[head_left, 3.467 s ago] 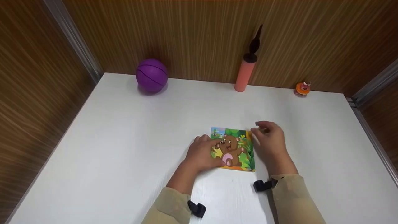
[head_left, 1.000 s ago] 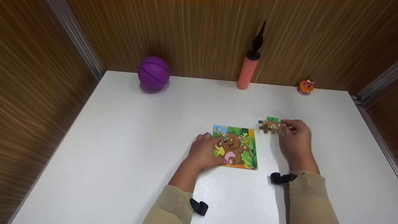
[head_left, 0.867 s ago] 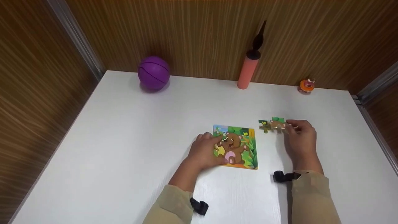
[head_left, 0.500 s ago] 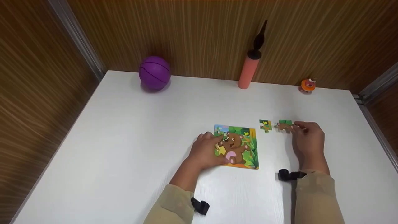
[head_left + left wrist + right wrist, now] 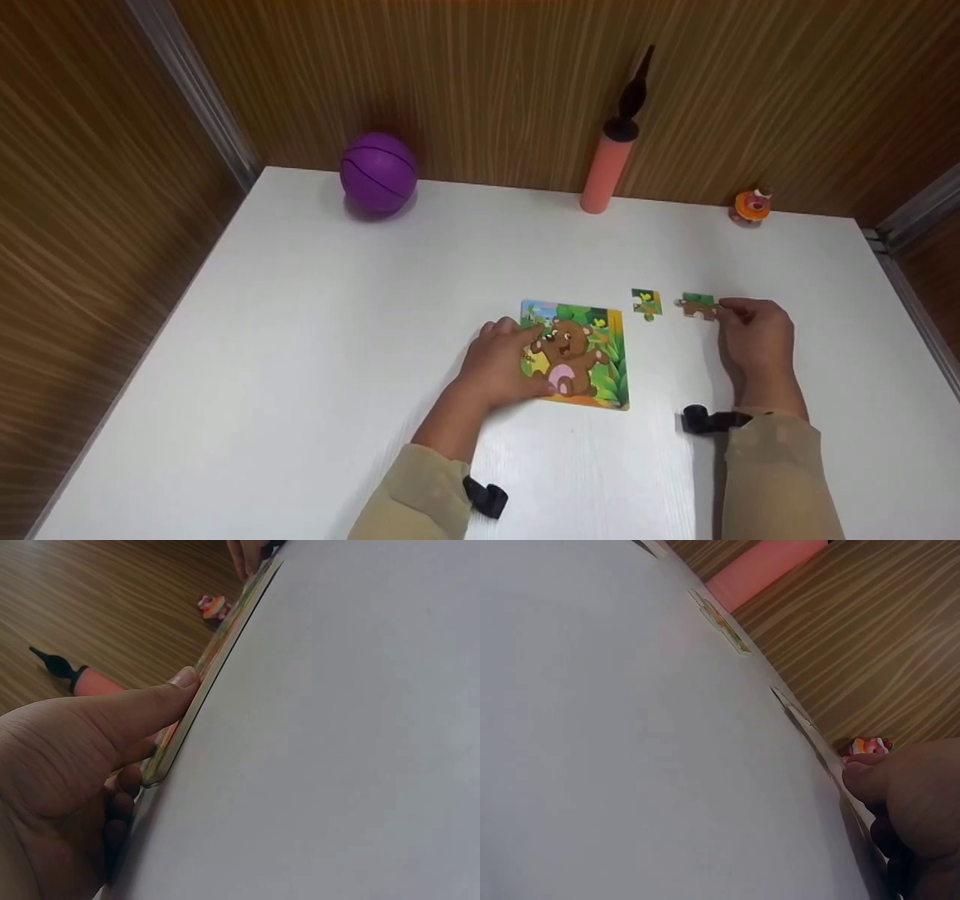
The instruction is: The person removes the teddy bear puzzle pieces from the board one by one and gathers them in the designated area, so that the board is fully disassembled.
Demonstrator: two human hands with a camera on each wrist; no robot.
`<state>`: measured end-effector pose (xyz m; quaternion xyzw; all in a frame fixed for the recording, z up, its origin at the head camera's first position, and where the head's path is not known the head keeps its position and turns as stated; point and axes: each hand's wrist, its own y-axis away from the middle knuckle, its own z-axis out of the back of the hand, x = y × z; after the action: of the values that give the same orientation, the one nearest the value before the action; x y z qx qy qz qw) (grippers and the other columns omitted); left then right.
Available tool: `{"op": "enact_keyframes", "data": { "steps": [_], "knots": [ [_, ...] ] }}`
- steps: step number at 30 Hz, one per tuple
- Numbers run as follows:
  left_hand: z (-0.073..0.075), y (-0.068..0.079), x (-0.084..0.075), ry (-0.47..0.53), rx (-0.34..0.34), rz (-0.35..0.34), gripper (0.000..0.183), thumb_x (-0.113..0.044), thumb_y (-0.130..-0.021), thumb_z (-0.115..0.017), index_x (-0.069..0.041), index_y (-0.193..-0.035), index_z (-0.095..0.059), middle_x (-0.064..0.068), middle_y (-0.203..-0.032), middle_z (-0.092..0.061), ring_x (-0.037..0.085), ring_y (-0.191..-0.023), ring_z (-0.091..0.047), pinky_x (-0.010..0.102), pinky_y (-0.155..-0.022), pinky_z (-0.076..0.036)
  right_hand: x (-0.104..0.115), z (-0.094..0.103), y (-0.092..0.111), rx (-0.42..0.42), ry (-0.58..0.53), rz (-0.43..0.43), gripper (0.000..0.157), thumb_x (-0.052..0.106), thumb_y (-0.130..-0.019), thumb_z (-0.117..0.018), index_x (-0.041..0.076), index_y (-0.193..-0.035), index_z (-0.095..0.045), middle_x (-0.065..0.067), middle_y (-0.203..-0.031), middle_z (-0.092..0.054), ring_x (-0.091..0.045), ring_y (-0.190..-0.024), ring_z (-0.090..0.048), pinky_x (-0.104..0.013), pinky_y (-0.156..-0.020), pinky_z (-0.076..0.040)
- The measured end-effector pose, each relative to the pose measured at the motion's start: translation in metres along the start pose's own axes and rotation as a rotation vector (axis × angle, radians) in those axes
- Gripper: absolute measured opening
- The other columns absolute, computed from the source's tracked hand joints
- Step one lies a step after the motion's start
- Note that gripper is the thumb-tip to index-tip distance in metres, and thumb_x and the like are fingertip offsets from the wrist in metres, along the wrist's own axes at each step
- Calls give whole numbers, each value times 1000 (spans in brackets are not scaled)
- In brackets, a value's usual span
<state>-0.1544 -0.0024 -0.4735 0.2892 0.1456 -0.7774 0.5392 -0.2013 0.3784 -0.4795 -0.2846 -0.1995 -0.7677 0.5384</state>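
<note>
A square jigsaw puzzle (image 5: 574,352) with a brown bear on a green background lies on the table. My left hand (image 5: 501,365) holds it by its left side, thumb at the near edge; in the left wrist view the thumb (image 5: 161,701) lies on the board's edge with the other fingers curled beside it. To the right, my right hand (image 5: 759,337) pinches the right end of a brown and green puzzle piece (image 5: 696,306) between thumb and finger. In the right wrist view this piece (image 5: 799,711) is seen nearly edge-on. Between board and hand lies another puzzle piece (image 5: 648,301).
Along the back of the white table (image 5: 337,322) stand a purple ball (image 5: 379,174), a pink hand pump (image 5: 607,169) with a black nozzle, and a small figurine (image 5: 752,206) with an orange ring. Wood-grain panels (image 5: 495,90) enclose the table at the back and sides.
My right hand has moved right from the board's edge, drawing the brown piece away from the other piece, which stays beside the board. My left hand keeps its hold on the board.
</note>
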Motion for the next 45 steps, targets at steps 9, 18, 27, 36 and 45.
{"op": "enact_keyframes", "data": {
  "steps": [9,18,27,36,45],
  "knots": [
    [1,1,0,-1,4,2,92,-50,-81,-90,-18,-159,-52,1,-116,-52,21,-113,-45,36,-98,-45,1,-1,-1,-1,8,25,34,11,-108,-59,-8,-134,-68,-30,-127,-61,-37,-113,-56,-39,-84,-45],
    [0,0,1,4,-20,-25,92,-49,-79,-91,-16,-156,-55,1,-112,-52,22,-111,-45,36,-97,-45,1,-1,-2,0,12,30,33,11,-108,-57,-8,-132,-69,-31,-128,-62,-42,-120,-57,-45,-92,-45],
    [1,0,0,0,-3,-9,93,-49,-80,-91,-17,-158,-53,1,-114,-52,21,-113,-45,36,-98,-45,2,-3,-3,9,-8,5,33,10,-108,-57,-8,-135,-67,-31,-132,-61,-44,-125,-56,-51,-100,-46],
    [1,0,1,19,-7,-22,92,-47,-80,-91,-14,-157,-53,4,-118,-54,23,-115,-46,38,-100,-45,2,-2,-4,10,-2,23,33,11,-107,-58,-8,-133,-68,-30,-127,-64,-42,-121,-58,-44,-92,-46],
    [0,0,1,13,-5,-9,92,-49,-80,-91,-16,-157,-53,1,-116,-53,22,-115,-46,37,-100,-44,8,1,1,-28,-53,-3,35,11,-107,-56,-4,-137,-68,-27,-130,-62,-32,-114,-56,-34,-85,-45]
  ]
}}
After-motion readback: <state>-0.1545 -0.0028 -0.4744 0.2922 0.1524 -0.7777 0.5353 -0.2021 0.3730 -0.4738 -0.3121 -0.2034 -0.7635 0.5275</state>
